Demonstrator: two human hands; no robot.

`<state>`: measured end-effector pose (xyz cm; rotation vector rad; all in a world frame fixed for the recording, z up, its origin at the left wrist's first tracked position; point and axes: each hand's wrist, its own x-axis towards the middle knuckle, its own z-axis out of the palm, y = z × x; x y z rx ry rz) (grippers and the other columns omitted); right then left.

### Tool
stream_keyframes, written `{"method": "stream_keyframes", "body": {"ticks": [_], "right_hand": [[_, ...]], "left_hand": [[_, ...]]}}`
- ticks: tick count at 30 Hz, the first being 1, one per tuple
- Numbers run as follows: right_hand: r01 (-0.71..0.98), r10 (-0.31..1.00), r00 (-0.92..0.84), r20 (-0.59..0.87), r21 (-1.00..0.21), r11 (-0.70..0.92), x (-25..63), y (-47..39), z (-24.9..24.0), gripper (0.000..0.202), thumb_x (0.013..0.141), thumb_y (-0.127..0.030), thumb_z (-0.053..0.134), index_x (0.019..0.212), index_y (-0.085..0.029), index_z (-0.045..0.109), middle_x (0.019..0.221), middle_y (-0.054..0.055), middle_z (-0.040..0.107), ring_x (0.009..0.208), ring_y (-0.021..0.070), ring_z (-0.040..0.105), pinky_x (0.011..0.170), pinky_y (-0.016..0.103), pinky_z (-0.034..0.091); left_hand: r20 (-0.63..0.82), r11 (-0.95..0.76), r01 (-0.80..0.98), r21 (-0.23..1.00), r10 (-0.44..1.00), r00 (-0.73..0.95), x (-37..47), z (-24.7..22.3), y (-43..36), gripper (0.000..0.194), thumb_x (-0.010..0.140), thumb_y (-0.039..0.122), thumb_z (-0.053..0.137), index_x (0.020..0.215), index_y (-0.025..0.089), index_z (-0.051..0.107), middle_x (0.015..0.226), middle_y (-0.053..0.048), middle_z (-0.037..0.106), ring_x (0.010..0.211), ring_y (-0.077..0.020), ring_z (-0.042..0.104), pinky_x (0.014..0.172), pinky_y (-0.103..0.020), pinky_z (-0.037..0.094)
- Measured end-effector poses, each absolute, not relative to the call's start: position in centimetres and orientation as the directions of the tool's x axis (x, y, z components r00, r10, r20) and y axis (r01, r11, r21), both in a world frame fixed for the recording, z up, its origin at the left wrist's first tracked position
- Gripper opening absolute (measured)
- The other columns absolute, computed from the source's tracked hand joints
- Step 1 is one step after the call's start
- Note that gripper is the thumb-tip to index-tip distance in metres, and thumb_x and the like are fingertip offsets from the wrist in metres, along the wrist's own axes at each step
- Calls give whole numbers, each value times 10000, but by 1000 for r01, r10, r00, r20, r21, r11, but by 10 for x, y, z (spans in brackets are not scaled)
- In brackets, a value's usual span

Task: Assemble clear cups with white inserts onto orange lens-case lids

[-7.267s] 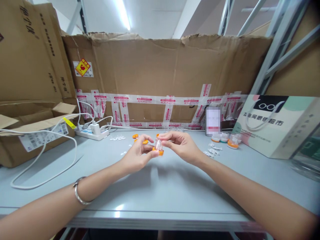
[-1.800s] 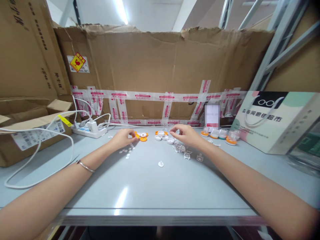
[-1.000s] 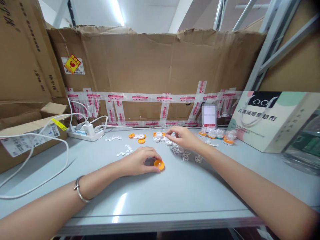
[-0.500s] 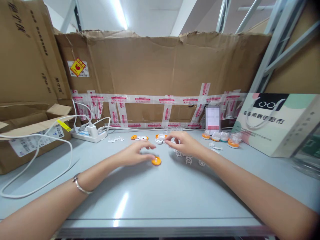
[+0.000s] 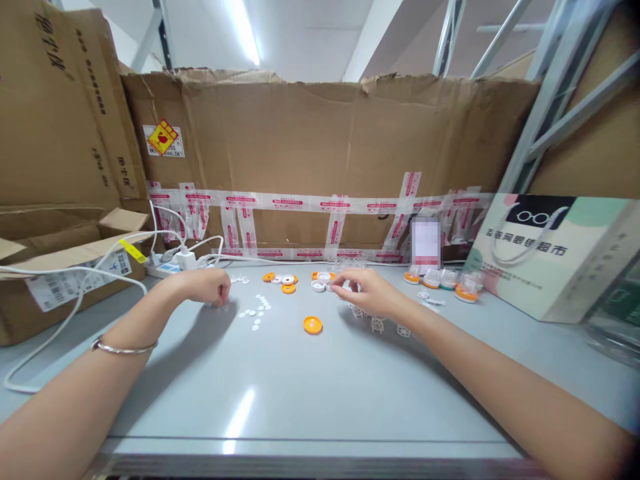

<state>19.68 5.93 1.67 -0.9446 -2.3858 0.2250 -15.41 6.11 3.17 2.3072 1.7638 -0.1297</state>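
My left hand is over the left of the table with its fingers curled down, beside small clear pieces. What its fingertips hold, if anything, is hidden. My right hand is bent in a loose pinch beside a white ring-shaped part; I cannot make out anything in the fingertips. Below that hand lie several white wheel-like frames. Between the hands an orange round cap lies on the table. Several small white discs are scattered right of my left hand.
Farther back are more orange and white round parts. A phone-like screen stands behind orange-based clear pieces. A power strip with white cables, an open carton and a paper bag flank the table.
My left hand has left the orange cap and moved left, its fingers now curled. The small discs it covered now show. My right hand has stayed nearly in place.
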Motion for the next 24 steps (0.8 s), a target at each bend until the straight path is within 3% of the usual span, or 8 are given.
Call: {"method": "stream_keyframes", "body": {"ticks": [7,24], "right_hand": [[580,677,-597,430,-352,735,195,57,19,190,823,-301,484,793,-186,632,769,14,652,581,98,482,560,218,357],[593,691,-605,396,-354,723,196,56,20,172,812,-281,496,847,-197,641,813,6,660,605,102,494,587,228,376]], "left_hand": [[-234,-230,970,82,941,243,-155,31,65,182,563,202,521,661,153,666,675,-37,673,647,-177,595,547,-222,391],[-310,-164,977,135,930,199,-161,25,70,196,541,245,506,633,154,653,636,-34,639,619,-179,568,533,-233,375]]}}
